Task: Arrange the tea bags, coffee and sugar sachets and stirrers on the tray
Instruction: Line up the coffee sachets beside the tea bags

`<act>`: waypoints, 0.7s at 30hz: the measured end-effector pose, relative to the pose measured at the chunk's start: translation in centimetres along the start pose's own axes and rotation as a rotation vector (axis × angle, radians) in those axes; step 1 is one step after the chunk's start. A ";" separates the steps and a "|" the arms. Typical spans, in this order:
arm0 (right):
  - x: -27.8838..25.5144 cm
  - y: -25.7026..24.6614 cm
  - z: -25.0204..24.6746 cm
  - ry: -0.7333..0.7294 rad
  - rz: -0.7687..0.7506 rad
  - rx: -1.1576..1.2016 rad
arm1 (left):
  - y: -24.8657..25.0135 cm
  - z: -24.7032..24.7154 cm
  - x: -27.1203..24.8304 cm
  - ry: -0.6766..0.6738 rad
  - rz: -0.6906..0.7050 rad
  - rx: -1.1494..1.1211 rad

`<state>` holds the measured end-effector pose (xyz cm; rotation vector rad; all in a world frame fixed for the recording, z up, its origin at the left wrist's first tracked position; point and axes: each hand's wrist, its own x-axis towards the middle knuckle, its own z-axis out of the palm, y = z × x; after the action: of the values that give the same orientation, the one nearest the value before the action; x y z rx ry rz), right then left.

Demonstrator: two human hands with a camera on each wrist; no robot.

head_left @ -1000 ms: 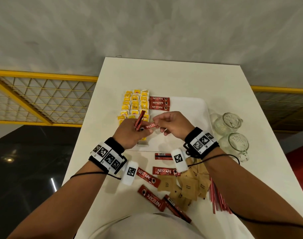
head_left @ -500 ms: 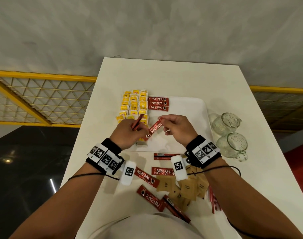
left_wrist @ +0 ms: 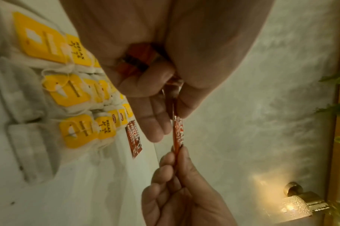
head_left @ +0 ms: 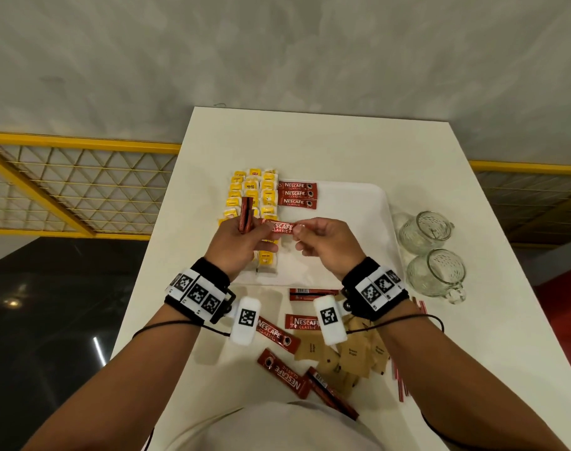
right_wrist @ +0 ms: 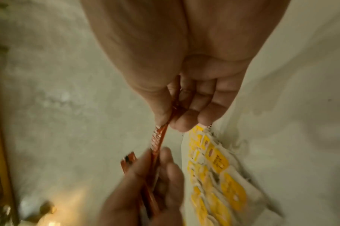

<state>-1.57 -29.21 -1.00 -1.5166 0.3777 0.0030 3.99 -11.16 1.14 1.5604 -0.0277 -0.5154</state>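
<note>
Over the white tray (head_left: 352,203) my left hand (head_left: 261,234) grips a small upright bundle of red coffee sachets (head_left: 246,212). Its fingertips also pinch the left end of one more coffee sachet (head_left: 279,226), which lies level between my hands. My right hand (head_left: 298,232) pinches that sachet's right end. The left wrist view shows the sachet (left_wrist: 178,133) edge-on between both hands, and so does the right wrist view (right_wrist: 158,140). Yellow tea bags (head_left: 251,193) lie in rows on the tray's left side, with three coffee sachets (head_left: 297,195) beside them.
Loose coffee sachets (head_left: 279,333) lie on the table in front of the tray, beside brown sugar sachets (head_left: 352,353) and red stirrers (head_left: 401,382). Two glass mugs (head_left: 424,229) stand right of the tray. A yellow railing (head_left: 82,141) runs beyond the table's left edge.
The single sachet has turned from tilted to level, now stretched between both hands. Both hands have shifted slightly farther over the tray.
</note>
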 end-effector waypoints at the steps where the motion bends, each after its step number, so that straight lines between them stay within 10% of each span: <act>1: 0.2 -0.1 -0.3 0.028 0.014 0.037 | -0.2 0.0 0.0 0.005 -0.008 -0.005; 10: 3.4 -0.9 -2.7 0.350 0.029 -0.053 | -0.6 -0.5 0.2 0.030 -0.047 0.054; 21: 7.4 0.8 -2.9 0.330 0.300 -0.309 | -0.7 -0.7 -0.1 0.011 -0.023 0.148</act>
<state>4.49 -33.64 -3.61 -1.7550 0.9003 0.0496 3.92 -10.45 0.44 1.7101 -0.0407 -0.5330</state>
